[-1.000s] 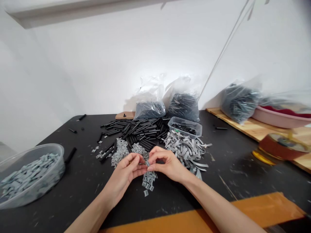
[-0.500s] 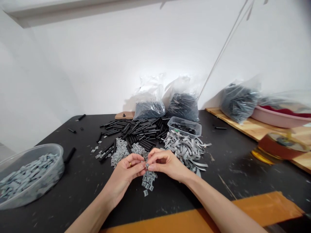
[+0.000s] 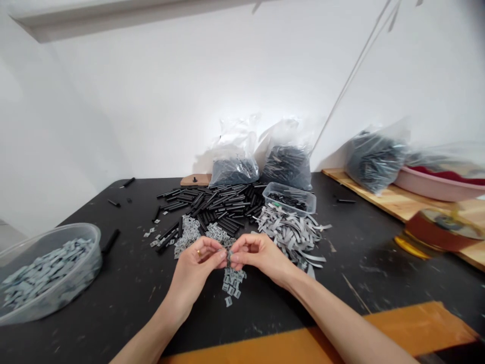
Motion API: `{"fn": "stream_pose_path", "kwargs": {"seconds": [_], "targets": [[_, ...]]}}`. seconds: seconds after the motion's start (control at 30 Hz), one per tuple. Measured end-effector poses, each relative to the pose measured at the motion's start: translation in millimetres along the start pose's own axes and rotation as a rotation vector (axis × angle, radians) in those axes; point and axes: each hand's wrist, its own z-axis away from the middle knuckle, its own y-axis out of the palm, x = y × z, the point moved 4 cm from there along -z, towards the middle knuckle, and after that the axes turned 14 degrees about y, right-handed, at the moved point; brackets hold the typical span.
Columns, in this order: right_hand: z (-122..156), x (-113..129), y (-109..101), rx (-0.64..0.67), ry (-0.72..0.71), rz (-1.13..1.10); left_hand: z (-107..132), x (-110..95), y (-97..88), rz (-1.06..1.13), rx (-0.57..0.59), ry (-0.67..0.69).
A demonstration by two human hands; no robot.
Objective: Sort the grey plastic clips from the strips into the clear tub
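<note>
A small grey piece (image 3: 229, 259) is pinched between the left hand (image 3: 194, 264) and right hand (image 3: 258, 257), held together; loose grey pieces (image 3: 232, 285) are heaped at six o'clock, black tubes (image 3: 215, 206) at twelve.

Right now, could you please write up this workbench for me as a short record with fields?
Left hand: pinching a small grey piece at the fingertips
Right hand: pinching the same piece from the other side
Things: a heap of small grey pieces just below the hands; grey strips and black tubes beyond them
Rest: black table; clear tub of grey pieces; clear plastic box; plastic bags of black tubes; pink basin
</note>
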Motion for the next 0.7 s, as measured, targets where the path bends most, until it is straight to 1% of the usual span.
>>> {"fn": "stream_pose_path", "kwargs": {"seconds": [0.17,0.3,0.5,0.7], "targets": [[1.6,2.2,2.4,0.007,-0.013,0.032,0.9,-0.5,0.1,-0.030,-0.021,0.019],[0.4,0.2,1.1,-0.014,-0.009,0.022,1.4,-0.6,1.7,-0.021,-0.021,0.023],[-1.3,0.2,1.1,-0.039,-0.022,-0.068,1.4,-3.7,4.0,-0.015,-0.019,0.045],[-1.1,3.1,1.4,-0.037,-0.042,-0.113,3.2,-5.8,6.6,-0.035,0.014,0.067]]}}
